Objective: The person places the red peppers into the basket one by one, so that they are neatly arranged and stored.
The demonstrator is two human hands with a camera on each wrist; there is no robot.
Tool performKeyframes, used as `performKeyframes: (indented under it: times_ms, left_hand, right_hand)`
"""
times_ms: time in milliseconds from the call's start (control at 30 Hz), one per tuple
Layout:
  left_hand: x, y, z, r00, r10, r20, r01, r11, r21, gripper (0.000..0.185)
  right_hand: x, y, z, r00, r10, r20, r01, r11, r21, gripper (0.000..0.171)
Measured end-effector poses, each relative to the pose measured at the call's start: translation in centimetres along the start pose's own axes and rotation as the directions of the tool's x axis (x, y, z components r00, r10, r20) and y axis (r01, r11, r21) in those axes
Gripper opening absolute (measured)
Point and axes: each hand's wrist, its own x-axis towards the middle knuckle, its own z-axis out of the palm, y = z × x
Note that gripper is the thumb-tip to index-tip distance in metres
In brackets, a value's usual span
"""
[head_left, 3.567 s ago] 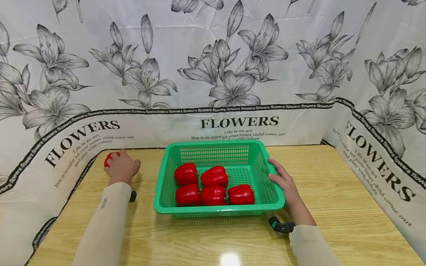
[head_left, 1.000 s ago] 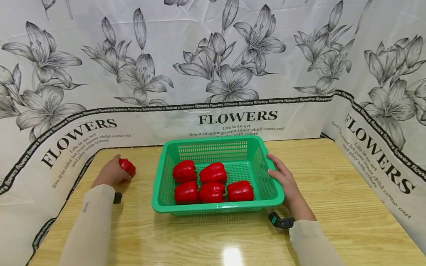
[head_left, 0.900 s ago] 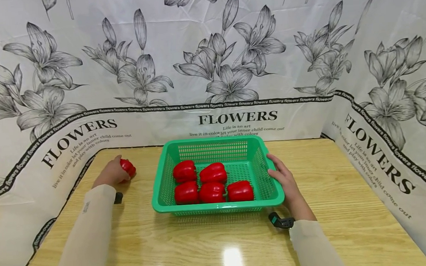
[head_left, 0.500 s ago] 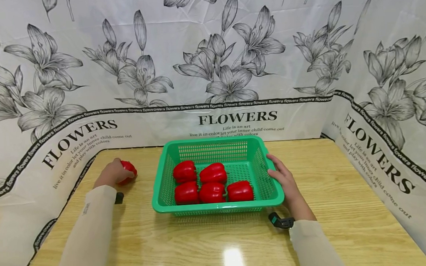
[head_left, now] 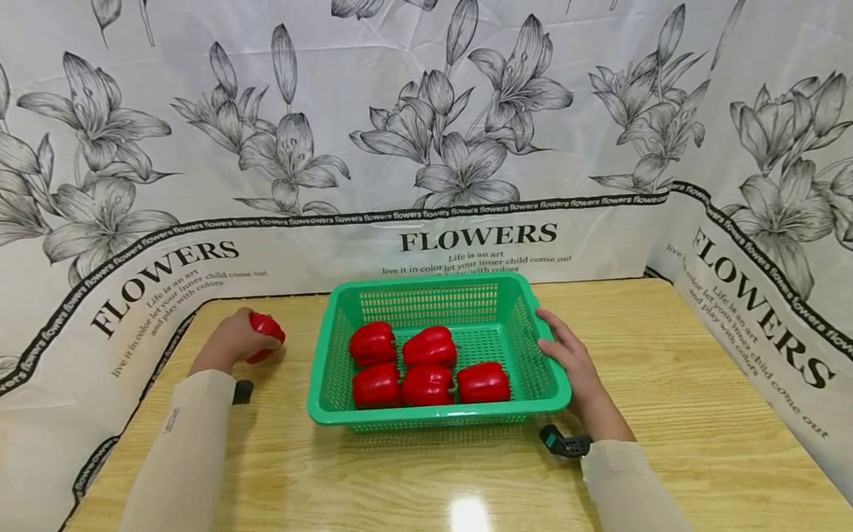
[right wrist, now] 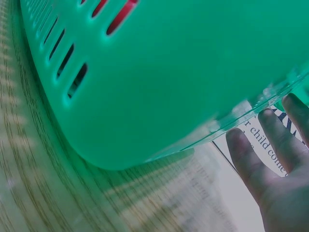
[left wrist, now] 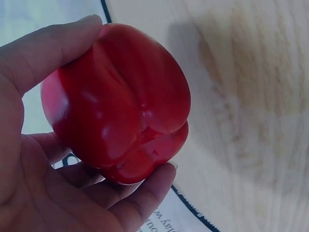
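My left hand (head_left: 231, 342) grips a red pepper (head_left: 266, 332), fingers and thumb curled round it, over the far-left part of the surface (head_left: 430, 499); it looks lifted clear, but I can't tell for sure. My right hand (head_left: 573, 367) rests with straight fingers (right wrist: 246, 154) against the right side of the green basket (head_left: 538, 349), under its rim. Five more red peppers (head_left: 425, 366) lie inside the basket, two behind, three in front. A flower-print backdrop (head_left: 461, 130) stands around the surface.
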Motion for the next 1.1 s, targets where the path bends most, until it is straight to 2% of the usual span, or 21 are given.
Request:
performKeyframes:
  times_ms: [467,833,1100]
  left_hand:
    - [-0.8,1.9,-1.0,0.996,0.088,-0.014,-0.088,0.994,-0.069,0.076]
    - [-1.9,4.7,-2.2,0.988,0.157,0.003,-0.156,0.984,-0.085,0.081]
    - [-2.6,6.3,-2.7,0.976,0.218,-0.024,-0.220,0.971,-0.098,0.079]
  right_hand:
    - [0.2,0.4,-0.1,1.000,0.002,-0.013,-0.003,1.000,-0.020,0.055]
    - [0.3,0.5,-0.3,1.000,0.004,-0.012,-0.004,1.000,-0.022,0.055]
    - [0.1,0.3,-0.2,1.000,0.001,-0.007,-0.001,1.000,-0.016,0.055]
